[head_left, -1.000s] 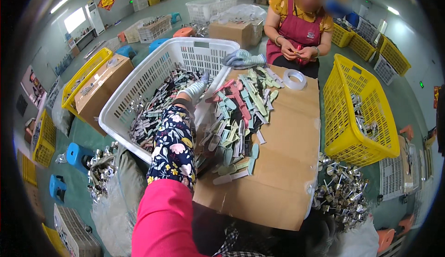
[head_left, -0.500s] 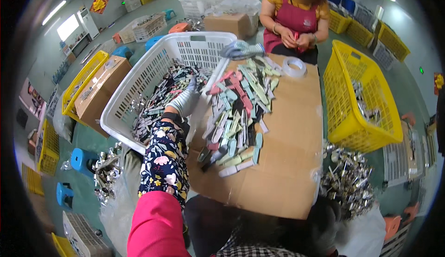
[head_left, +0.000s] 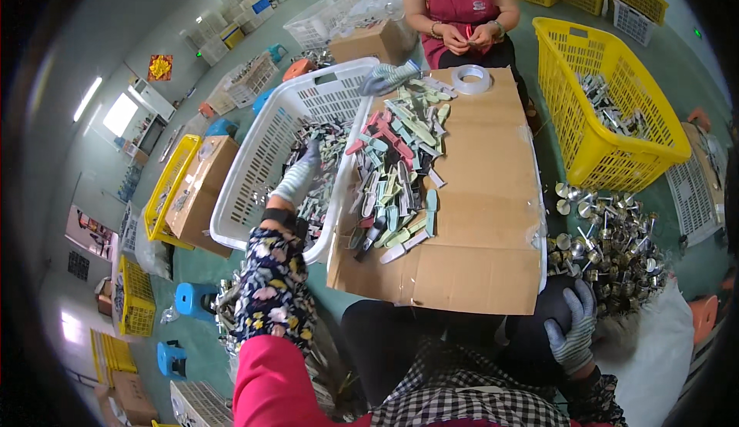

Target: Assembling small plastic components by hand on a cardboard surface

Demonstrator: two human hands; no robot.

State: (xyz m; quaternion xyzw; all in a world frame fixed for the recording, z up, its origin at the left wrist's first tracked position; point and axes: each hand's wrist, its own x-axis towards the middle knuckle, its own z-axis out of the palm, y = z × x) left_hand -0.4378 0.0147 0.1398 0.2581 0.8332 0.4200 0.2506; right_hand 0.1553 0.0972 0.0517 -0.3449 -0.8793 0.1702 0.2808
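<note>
My left hand (head_left: 299, 177), in a striped glove, reaches into the white plastic basket (head_left: 231, 196) at the left. It is over a heap of small dark, green and grey pieces (head_left: 322, 138); its fingers are partly hidden and a grip cannot be made out. My right hand (head_left: 573, 327), gloved too, lies on my knee at the lower right with fingers apart and nothing in them. Between the hands, a cardboard-topped table (head_left: 485, 234) bears a pile of flat plastic handle-like pieces (head_left: 396, 150) in pink, green, grey and black.
A roll of clear tape (head_left: 471, 80) and a striped glove (head_left: 389, 79) lie at the table's far end. Beyond it, a person in a red apron (head_left: 460, 11) handles something small. A yellow basket (head_left: 608, 111) stands right, above heaped metal parts (head_left: 600, 234). Blue stools (head_left: 192, 300) stand left.
My view has shifted, and the table sits higher in it. My right hand has come into sight on my knee. The left hand stays over the basket's heap.
</note>
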